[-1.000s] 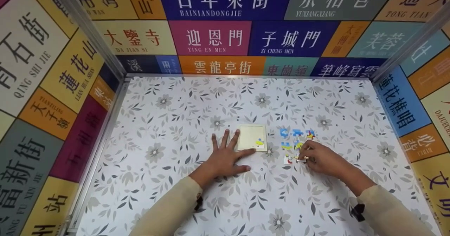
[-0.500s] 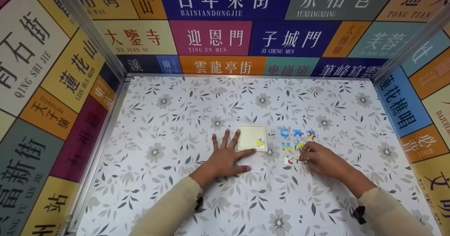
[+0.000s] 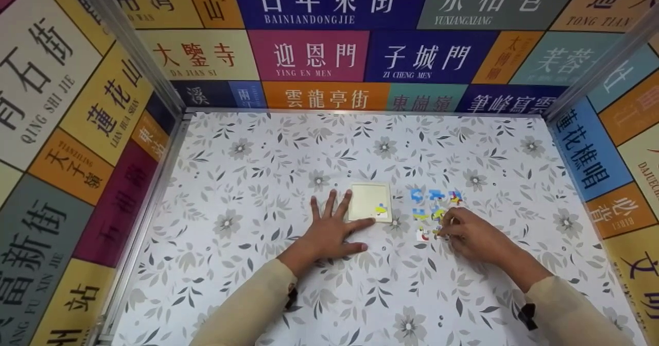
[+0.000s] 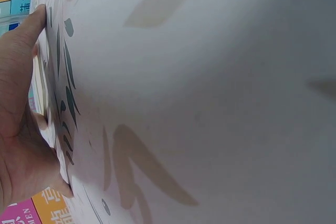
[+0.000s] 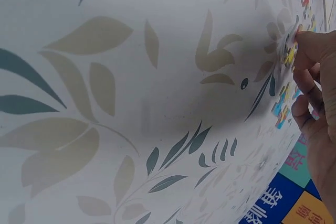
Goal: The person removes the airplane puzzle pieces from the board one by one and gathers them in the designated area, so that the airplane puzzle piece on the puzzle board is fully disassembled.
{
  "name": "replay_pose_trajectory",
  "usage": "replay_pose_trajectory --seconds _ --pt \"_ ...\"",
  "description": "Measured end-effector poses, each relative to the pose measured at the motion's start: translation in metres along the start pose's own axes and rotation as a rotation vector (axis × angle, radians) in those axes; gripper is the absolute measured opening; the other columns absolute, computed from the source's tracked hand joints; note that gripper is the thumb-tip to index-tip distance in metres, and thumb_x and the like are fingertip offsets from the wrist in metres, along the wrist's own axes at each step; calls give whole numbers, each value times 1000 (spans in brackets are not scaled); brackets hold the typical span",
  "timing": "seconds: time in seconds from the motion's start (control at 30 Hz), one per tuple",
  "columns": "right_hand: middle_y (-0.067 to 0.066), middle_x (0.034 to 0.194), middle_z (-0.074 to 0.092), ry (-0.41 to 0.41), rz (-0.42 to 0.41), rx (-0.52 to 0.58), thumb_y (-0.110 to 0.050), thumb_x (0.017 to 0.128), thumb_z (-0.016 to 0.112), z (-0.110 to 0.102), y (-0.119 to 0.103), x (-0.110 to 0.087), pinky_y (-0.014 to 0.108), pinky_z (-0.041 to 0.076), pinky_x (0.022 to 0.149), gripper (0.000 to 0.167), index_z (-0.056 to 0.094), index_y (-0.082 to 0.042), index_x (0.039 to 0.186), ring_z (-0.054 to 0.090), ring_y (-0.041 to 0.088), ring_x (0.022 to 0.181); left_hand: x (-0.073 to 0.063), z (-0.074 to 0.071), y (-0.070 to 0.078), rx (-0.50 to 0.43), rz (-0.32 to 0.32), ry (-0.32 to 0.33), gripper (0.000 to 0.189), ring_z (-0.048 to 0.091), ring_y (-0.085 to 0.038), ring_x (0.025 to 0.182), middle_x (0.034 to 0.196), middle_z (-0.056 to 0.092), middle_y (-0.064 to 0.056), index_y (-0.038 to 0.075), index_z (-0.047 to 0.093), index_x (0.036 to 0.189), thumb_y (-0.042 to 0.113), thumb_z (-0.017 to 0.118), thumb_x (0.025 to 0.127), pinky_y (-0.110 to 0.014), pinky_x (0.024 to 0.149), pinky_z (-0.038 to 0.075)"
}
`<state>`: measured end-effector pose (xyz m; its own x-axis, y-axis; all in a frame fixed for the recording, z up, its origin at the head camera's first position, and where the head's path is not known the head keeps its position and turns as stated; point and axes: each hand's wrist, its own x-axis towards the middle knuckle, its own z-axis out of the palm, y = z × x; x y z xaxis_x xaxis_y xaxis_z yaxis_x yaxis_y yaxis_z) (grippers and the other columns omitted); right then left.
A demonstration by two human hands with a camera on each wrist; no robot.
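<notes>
My left hand (image 3: 329,232) lies flat on the table with its fingers spread, thumb and fingertips at the left and lower edges of a small pale puzzle tray (image 3: 368,196). One yellow, blue and white jigsaw piece (image 3: 380,210) sits in the tray's lower right corner. My right hand (image 3: 471,232) pinches a jigsaw piece (image 5: 290,55) between thumb and finger, at the lower row of loose pieces; the fingers partly hide it. Beside it lies a red and white piece (image 3: 422,234). In the left wrist view the left hand (image 4: 23,119) rests at the tray's edge.
Several loose jigsaw pieces (image 3: 419,213), blue, yellow and red, lie in rows right of the tray. The table (image 3: 257,176) has a floral cover. Panels (image 3: 314,55) with large printed characters stand at the back and both sides.
My right fingers have shifted slightly at the lower row, and the piece there has turned a little from its tilted position. The left hand and tray have stayed still.
</notes>
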<state>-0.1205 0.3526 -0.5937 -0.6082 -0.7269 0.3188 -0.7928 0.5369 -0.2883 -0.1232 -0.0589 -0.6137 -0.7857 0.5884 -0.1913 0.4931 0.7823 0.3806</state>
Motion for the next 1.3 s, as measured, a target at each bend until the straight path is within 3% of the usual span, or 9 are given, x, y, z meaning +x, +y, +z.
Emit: replay_pose_trajectory --seconds 0.23,0.43,0.73,0.97,1.3 --pt "10 102 68 4 -22 -19 14 80 77 2 0 5 38 53 77 29 86 -12 88 61 23 92 -1 0 0 -4 -3 -11 71 -12 -55 170 187 -8 -16 58 33 169 80 49 104 -91 122 -4" --pt "8 102 67 -15 0 10 11 80 81 -1 -3 17 36 53 74 23 83 -11 87 59 18 91 0 0 -1 -6 -5 -4 70 -11 -55 170 187 -8 -17 58 32 169 80 49 104 -92 121 -4" --pt "7 112 69 -54 78 17 -2 92 84 2 -14 41 42 56 78 19 83 -7 110 63 20 96 0 -1 0 -15 0 -1 70 -12 -55 170 187 -8 -17 59 33 169 79 50 104 -91 122 -5" --pt "9 111 70 -63 80 30 -6 95 85 10 -21 62 46 59 83 20 82 -5 114 68 26 100 -1 -2 1 -10 -1 -1 70 -12 -55 170 187 -7 -17 58 34 169 79 50 104 -91 122 -5" --pt "10 119 69 -163 149 77 -7 98 83 25 -31 93 49 60 91 22 80 -6 120 69 28 107 0 -2 1 4 -26 -19 71 -13 -53 170 188 -9 -15 59 33 169 82 48 103 -90 123 -5"
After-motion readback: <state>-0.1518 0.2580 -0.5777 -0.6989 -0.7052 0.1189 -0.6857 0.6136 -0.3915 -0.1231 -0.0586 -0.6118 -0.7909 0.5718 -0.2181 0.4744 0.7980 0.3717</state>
